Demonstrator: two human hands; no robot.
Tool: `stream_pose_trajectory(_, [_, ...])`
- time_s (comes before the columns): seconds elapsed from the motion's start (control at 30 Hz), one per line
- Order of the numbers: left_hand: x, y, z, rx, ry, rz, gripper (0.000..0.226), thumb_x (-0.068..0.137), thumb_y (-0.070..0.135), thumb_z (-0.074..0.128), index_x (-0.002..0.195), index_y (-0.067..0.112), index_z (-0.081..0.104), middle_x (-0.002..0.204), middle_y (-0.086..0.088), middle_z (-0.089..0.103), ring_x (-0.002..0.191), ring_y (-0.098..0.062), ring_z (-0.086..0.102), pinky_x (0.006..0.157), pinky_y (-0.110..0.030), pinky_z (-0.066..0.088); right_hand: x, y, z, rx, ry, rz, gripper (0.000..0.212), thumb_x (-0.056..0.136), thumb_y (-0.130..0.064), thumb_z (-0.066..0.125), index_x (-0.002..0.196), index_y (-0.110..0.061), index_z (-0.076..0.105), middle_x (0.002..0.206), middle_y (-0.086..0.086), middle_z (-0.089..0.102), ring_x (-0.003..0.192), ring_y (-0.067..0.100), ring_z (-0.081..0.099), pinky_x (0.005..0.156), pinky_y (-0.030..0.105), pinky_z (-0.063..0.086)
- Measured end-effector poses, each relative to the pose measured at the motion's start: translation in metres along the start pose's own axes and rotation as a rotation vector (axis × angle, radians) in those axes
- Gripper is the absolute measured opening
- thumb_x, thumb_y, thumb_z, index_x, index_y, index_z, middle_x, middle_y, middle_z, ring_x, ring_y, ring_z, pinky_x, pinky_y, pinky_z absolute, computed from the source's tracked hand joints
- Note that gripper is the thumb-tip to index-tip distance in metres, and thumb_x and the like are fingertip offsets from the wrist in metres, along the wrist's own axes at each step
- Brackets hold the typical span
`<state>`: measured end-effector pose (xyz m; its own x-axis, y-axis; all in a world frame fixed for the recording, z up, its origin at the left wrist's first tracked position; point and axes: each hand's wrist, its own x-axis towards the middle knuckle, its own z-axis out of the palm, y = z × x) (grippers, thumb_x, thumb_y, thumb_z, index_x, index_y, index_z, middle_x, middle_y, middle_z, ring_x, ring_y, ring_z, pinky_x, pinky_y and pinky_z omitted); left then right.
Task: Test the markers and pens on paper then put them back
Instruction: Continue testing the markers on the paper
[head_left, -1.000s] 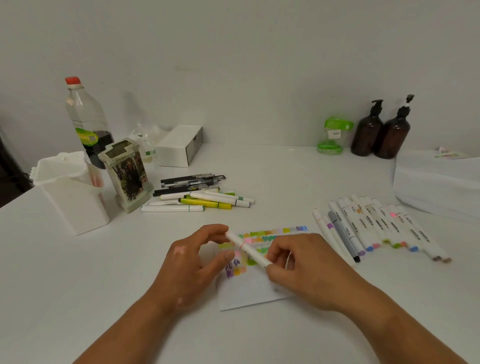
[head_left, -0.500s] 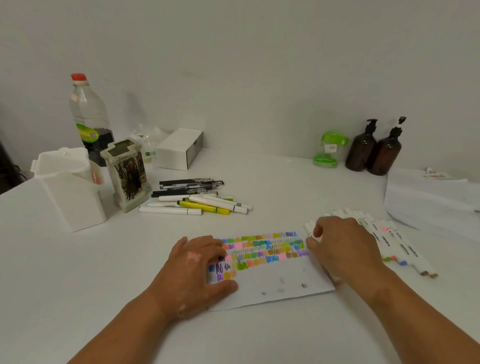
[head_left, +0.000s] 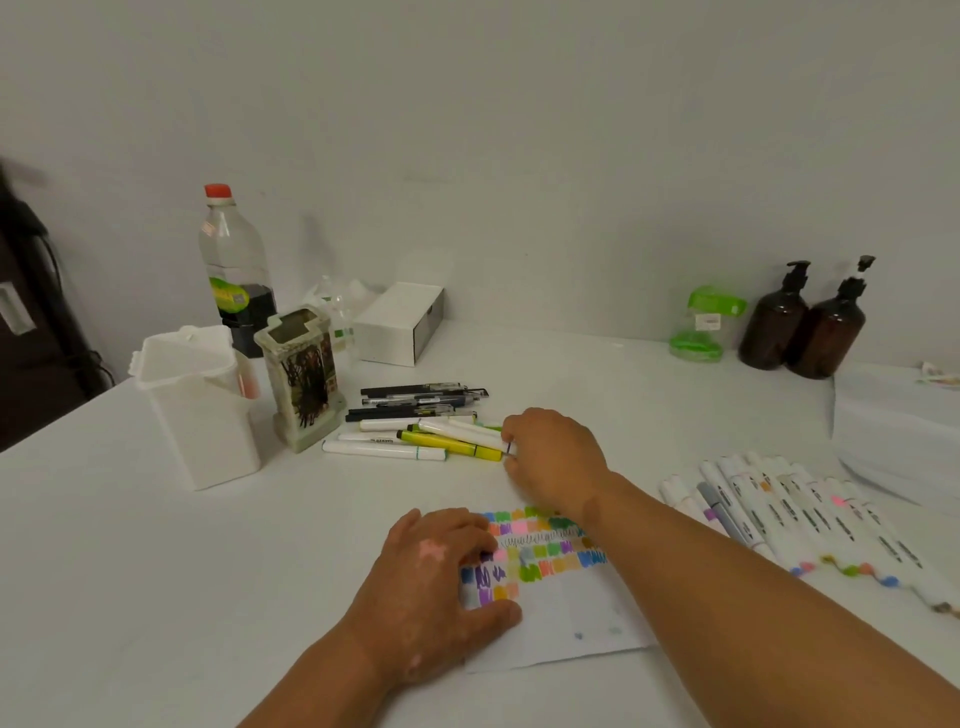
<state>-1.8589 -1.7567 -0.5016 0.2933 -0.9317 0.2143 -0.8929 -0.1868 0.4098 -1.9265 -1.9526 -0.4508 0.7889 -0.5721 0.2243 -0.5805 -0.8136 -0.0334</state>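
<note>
A sheet of paper (head_left: 571, 623) covered with rows of colour swatches lies near the table's front edge. My left hand (head_left: 436, 587) rests flat on the paper's left part, fingers apart, holding nothing. My right hand (head_left: 550, 457) reaches across to a pile of pens and markers (head_left: 415, 410) behind the paper. Its thumb and fingertips pinch the near end of a white marker (head_left: 457, 432), which lies on the pile beside a yellow highlighter (head_left: 447, 442). At the right lies a row of white markers (head_left: 789, 514) with coloured ends.
A white lidded container (head_left: 202, 410) and a decorated pen holder (head_left: 304, 379) stand left of the pile. Behind them are a red-capped bottle (head_left: 236, 270) and a white box (head_left: 400, 322). Two brown pump bottles (head_left: 800, 322) and a green dispenser (head_left: 701, 322) stand at the back right, with folded white material (head_left: 898, 426) beside them.
My right hand carried a white marker to the row at the right, let go of it, then crossed to the pen pile. My left hand settled flat on the paper.
</note>
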Motion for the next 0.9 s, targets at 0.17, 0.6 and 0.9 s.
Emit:
stream_pose_trajectory(0.17, [0.000,0.001,-0.001,-0.012,-0.001,0.003,0.078,0.066,0.089,0.049,0.128,0.042,0.057,0.135,0.030,0.049,0.114,0.012,0.038,0.119,-0.033,0.026,0.003,-0.004,0.004,-0.042,-0.024,0.028,0.017,0.094,-0.024,0.058,0.107,-0.023,0.069,0.095,-0.001,0.062,0.077,0.017,0.055,0.065,0.031,0.047])
stream_pose_trajectory(0.6, [-0.002,0.007,-0.007,-0.020,-0.004,0.012,0.076,0.069,0.087,0.051,0.128,0.039,0.059,0.137,0.028,0.048,0.125,0.010,0.038,0.120,-0.036,0.024,-0.056,0.024,-0.045,0.491,-0.002,0.175,0.030,0.091,-0.026,0.070,0.119,-0.035,0.060,0.089,-0.011,0.068,0.074,0.008,0.063,0.064,0.023,0.050])
stream_pose_trajectory(0.9, [-0.010,0.016,-0.018,-0.187,0.125,0.091,0.051,0.076,0.075,0.060,0.116,0.044,0.060,0.116,0.029,0.054,0.109,0.006,0.050,0.093,-0.009,0.037,-0.142,0.007,-0.042,1.400,-0.155,0.254,0.014,0.068,-0.012,0.076,0.080,-0.016,0.072,0.084,0.019,0.075,0.082,0.031,0.076,0.068,0.033,0.059])
